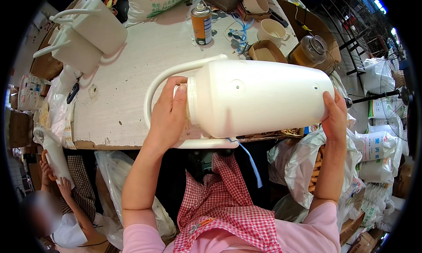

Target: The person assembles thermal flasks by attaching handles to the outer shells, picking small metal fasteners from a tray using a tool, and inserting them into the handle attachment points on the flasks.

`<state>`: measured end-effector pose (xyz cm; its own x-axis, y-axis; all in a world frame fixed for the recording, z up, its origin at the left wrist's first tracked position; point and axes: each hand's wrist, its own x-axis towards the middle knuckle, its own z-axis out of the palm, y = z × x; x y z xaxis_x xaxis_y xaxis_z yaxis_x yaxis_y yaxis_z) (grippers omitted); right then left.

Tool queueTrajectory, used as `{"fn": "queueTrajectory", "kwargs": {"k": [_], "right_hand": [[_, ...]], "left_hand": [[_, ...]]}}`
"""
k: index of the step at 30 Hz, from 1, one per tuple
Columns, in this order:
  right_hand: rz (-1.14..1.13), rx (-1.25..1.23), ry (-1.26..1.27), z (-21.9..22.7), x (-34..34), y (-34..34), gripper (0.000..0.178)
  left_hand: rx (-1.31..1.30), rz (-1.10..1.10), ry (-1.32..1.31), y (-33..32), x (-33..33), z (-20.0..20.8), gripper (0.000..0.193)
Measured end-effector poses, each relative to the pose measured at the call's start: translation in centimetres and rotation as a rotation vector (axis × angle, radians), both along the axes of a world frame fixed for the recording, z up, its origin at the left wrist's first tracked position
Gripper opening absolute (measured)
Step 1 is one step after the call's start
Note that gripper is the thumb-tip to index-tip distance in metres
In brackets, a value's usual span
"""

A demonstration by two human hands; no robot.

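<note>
A person in a pink shirt and a red checked apron (228, 215) sits at a pale worktable (116, 105), seen from above. A large white container (268, 97) lies on its side between both hands, over the table's near edge, neck to the left and base to the right; whether it rests on the tabletop cannot be told. The left hand (169, 110) is wrapped around the neck, its thumb pressed on the near face. The right hand (335, 112) clasps the base end, thumb in front and the other fingers mostly hidden behind. A white tubular handle (154, 86) curves around the neck end, and a blue strip (252, 167) hangs from its near end. Beyond the container stand an orange spray can (201, 26), a cream cup (270, 29), a small cardboard tray (267, 50) and a glass jar (310, 49) with amber contents. Two white jugs (99, 26) with handles stand at the table's far left, and a dark cutter (73, 93) lies near the left edge. At lower left, a second person holds another white container (57, 156). At right, an open plastic bag (296, 169) holds orange-brown pieces.
</note>
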<state>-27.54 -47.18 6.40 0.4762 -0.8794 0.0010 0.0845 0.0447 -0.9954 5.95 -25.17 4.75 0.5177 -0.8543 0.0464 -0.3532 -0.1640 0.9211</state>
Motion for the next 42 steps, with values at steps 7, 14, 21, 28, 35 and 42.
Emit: {"fn": "queueTrajectory", "kwargs": {"k": [7,14,21,28,35,42], "right_hand": [[0.008,0.003,0.014,0.2,-0.1,-0.1,0.046],[-0.012,0.016,0.027,0.7,0.1,-0.2,0.046],[0.056,0.060,0.116,1.4,0.4,-0.4,0.046],[0.090,0.075,0.058,1.2,-2.1,-0.1,0.037],[0.161,0.061,0.137,0.3,-0.1,-2.2,0.039],[0.101,0.048,0.112,1.0,-0.6,-2.0,0.044]], "left_hand": [[-0.019,0.008,0.020,-0.3,0.1,0.0,0.035],[0.011,-0.013,0.032,-1.2,0.3,-0.3,0.036],[0.000,-0.054,-0.003,-0.9,0.7,-1.5,0.040],[-0.172,0.174,-0.637,1.2,2.9,-1.9,0.027],[-0.337,0.643,-0.748,13.1,3.3,7.6,0.021],[-0.139,0.132,-0.615,3.3,-10.3,3.8,0.033]]}}
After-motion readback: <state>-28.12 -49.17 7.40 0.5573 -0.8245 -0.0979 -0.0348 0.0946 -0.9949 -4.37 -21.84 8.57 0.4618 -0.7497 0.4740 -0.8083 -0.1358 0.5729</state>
